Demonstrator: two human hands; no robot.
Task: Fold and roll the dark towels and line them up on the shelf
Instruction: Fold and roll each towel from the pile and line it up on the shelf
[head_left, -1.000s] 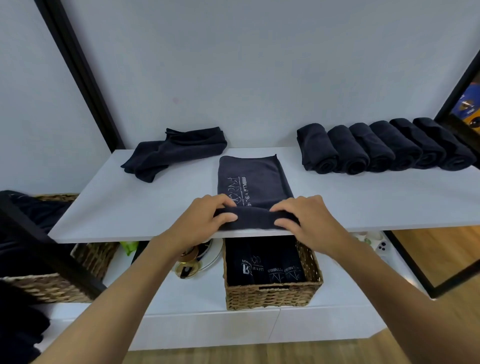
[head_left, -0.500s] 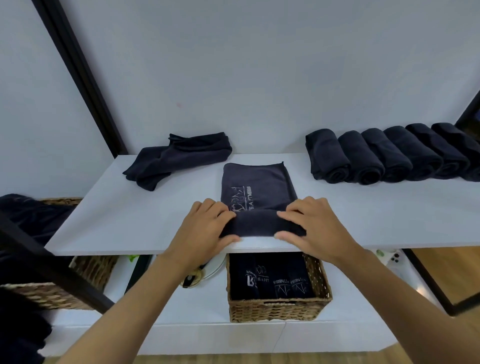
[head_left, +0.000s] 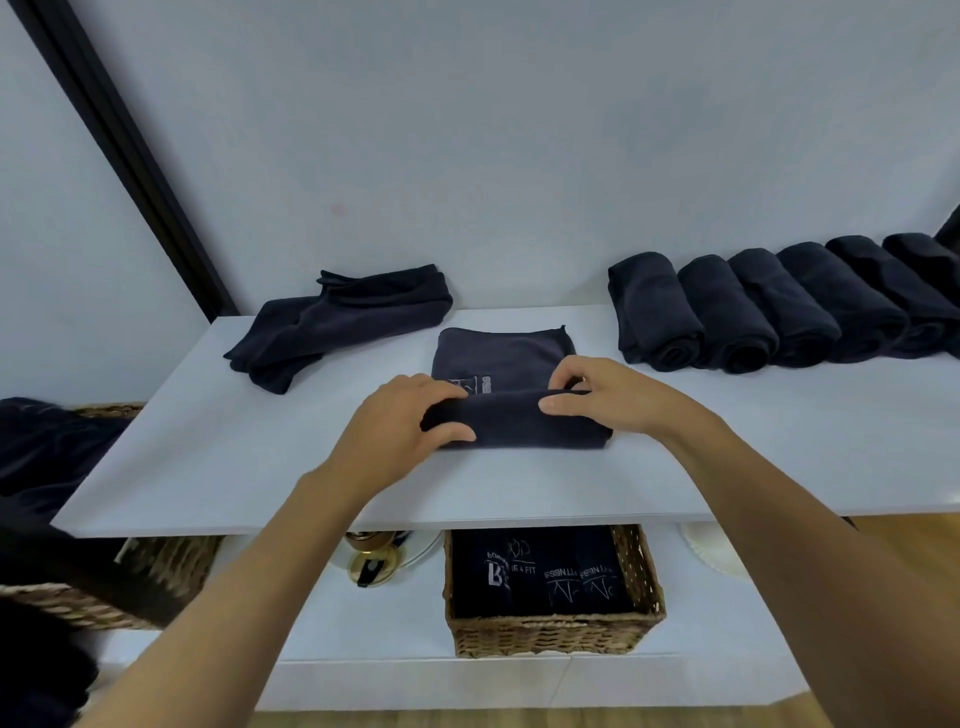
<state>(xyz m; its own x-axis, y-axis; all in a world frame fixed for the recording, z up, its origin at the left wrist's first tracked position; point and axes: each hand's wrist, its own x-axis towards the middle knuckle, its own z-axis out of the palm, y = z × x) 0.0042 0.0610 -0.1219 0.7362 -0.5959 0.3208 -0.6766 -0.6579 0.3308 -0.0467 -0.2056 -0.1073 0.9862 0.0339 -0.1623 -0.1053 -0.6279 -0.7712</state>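
Note:
A dark folded towel (head_left: 504, 353) with pale printed lettering lies in the middle of the white shelf (head_left: 260, 467). Its near end is rolled into a thick tube. My left hand (head_left: 400, 431) grips the roll's left end, thumb underneath and fingers over the top. My right hand (head_left: 608, 395) pinches the roll's right end from above. Several rolled dark towels (head_left: 748, 312) stand side by side at the back right of the shelf. A loose crumpled dark towel (head_left: 337, 322) lies at the back left.
Below the shelf a wicker basket (head_left: 550, 634) holds folded dark towels with printed logos. Another wicker basket (head_left: 130, 571) with dark cloth sits at the lower left. A black frame post (head_left: 130, 161) slants up the left wall. A gold object (head_left: 371, 558) lies under the shelf.
The roll has grown thicker and moved away from the shelf's front edge toward the wall, covering more of the flat towel. Both hands travelled with it. The view shifted closer.

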